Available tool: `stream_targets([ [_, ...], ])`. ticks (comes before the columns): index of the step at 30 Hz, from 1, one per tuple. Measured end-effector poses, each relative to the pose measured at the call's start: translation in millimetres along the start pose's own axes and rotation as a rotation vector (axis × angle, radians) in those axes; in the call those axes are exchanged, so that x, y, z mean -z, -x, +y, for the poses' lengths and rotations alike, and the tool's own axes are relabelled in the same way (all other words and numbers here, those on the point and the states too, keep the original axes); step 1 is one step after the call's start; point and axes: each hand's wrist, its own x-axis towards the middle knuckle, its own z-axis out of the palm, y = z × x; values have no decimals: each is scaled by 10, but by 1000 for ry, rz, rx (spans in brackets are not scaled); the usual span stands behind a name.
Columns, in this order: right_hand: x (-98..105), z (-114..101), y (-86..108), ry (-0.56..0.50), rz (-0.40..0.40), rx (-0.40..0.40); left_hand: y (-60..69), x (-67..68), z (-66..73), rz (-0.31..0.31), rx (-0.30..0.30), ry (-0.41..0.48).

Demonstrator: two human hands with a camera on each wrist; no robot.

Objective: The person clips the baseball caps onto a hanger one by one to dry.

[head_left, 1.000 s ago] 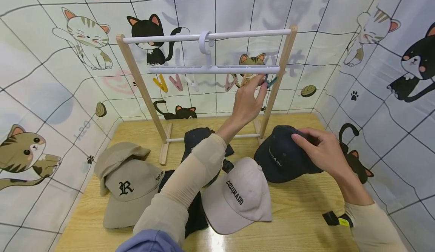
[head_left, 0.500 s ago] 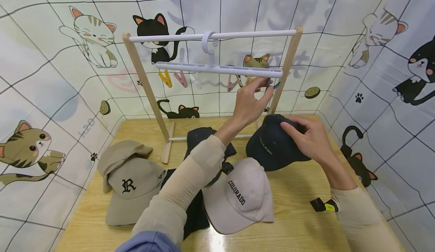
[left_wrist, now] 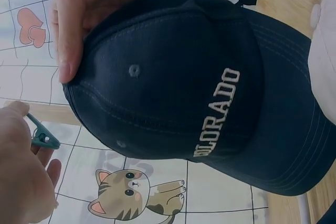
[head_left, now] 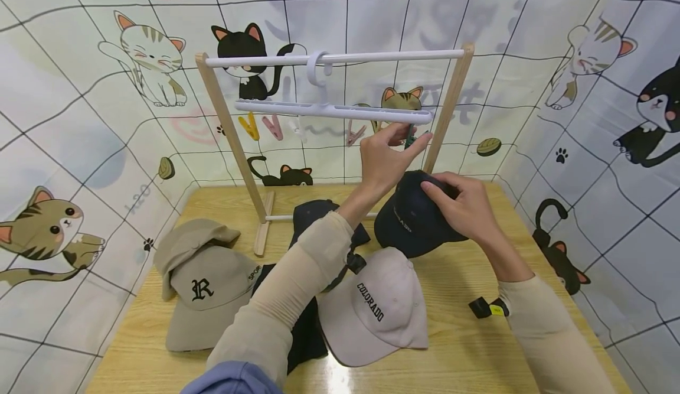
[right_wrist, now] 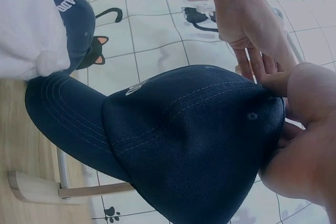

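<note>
With thumb and fingers my left hand (head_left: 385, 158) pinches a teal clothespin (left_wrist: 45, 136) below the right end of the white hanger bar (head_left: 340, 111). The pin's tip points toward the cap in the left wrist view. My right hand (head_left: 459, 202) grips a dark navy baseball cap (head_left: 409, 217) by its crown, fingers over the back edge. White "Colorado" lettering shows on its front (left_wrist: 218, 111). The cap hangs in the air just under my left hand, brim downward, apart from the clothespin. In the right wrist view its brim (right_wrist: 73, 124) points left.
The hanger hangs by its hook (head_left: 314, 68) from a wooden rack's white rod (head_left: 393, 57). Yellow (head_left: 249, 127) and pink (head_left: 273, 127) clothespins hang from it. On the table (head_left: 451, 347) lie a light "Colorado" cap (head_left: 377, 311), a beige cap (head_left: 212, 282) and dark caps (head_left: 313, 214).
My right hand has carried the navy cap left and upward, closer to my left hand. The hanger has swung, its right end now lower. The teal clothespin has turned more upright.
</note>
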Motion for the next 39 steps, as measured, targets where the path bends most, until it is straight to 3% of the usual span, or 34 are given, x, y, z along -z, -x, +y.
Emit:
stream_targets([
  [3, -41, -2, -44, -1, 19, 32, -5, 32, -1, 17, 8, -20],
  [7, -91, -13, -108, -6, 42, 69, -13, 73, -4, 22, -14, -113],
  [19, -231, -33, -245, 25, 79, 128, -24, 150, -14, -2, -192, -485],
  [23, -270, -33, -278, 45, 86, 150, -42, 187, 21, -5, -244, -561],
  [29, -326, -53, -314, 62, 115, 177, -87, 236, 70, -31, -242, -541],
  [39, -377, -109, -364, 78, 140, 233, -174, 279, 127, -14, -225, -489],
])
